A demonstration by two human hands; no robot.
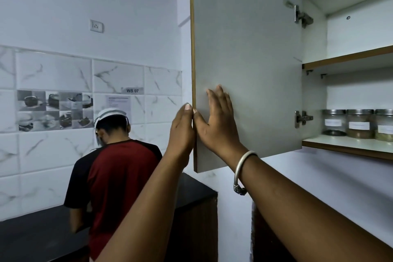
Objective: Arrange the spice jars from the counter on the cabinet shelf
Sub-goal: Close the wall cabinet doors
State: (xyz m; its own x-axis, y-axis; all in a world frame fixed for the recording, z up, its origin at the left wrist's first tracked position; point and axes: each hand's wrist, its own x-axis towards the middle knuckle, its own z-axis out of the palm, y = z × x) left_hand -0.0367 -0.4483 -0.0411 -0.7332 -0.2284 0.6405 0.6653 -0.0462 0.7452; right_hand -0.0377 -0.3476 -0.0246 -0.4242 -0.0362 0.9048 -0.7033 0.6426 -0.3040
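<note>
Three spice jars (359,123) sit on the shelf (340,142) right of the door (244,49); we judge it nearly done. Our right hand (214,121) and left hand (182,130) press flat on the door, grasping nothing.

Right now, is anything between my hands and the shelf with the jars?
The open cabinet door stands between the left hand and the shelf. The right hand lies on its inner face, nothing visible between it and the jars.

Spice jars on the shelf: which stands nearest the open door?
The leftmost jar, beside the lower hinge; the middle jar and right jar stand farther right.
</note>
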